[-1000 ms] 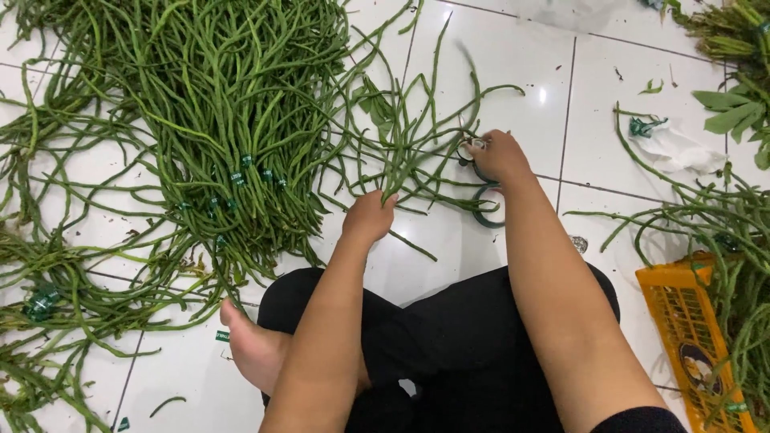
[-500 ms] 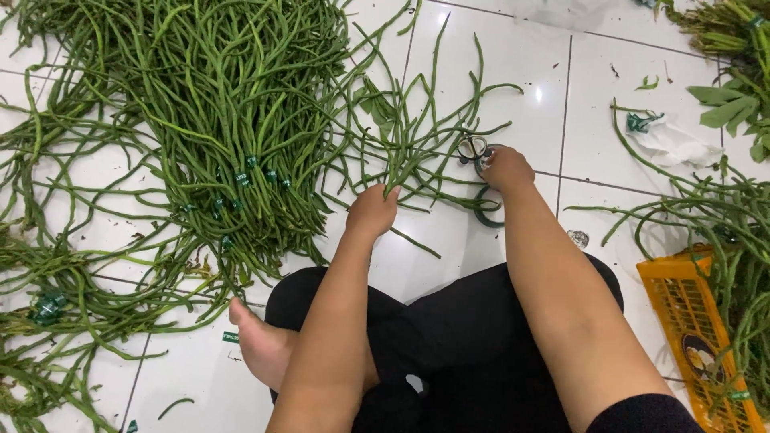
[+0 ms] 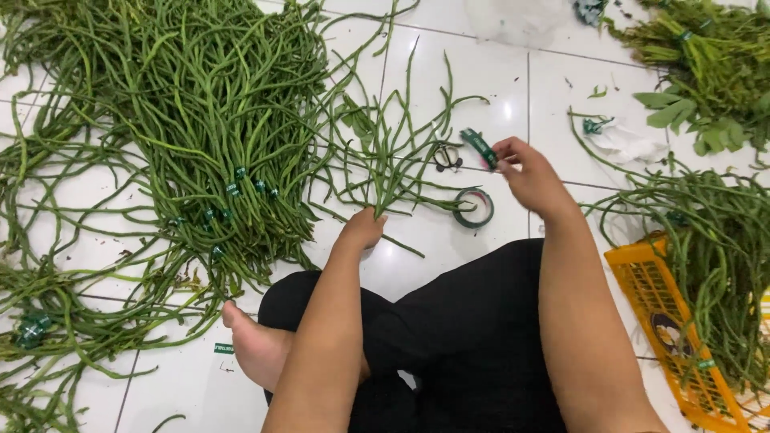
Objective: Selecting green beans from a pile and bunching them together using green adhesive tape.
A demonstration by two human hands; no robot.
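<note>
Two hands (image 3: 362, 230), beans (image 3: 385, 172) between.

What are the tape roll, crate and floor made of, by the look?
Tape roll: thin plastic film, likely; green and glossy, on a ring core. Crate: moulded plastic, likely; orange, with a slotted lattice. Floor: glazed ceramic tile, probably; white, with grout lines and lamp glare.

The big bean pile (image 3: 200, 120) runs off the picture at 10 o'clock. The yellow crate (image 3: 674, 321) is cut off at 4 o'clock. The left hand (image 3: 361, 231) hides its own fingers. The leafy greens (image 3: 706, 72) run off at 2 o'clock.
</note>
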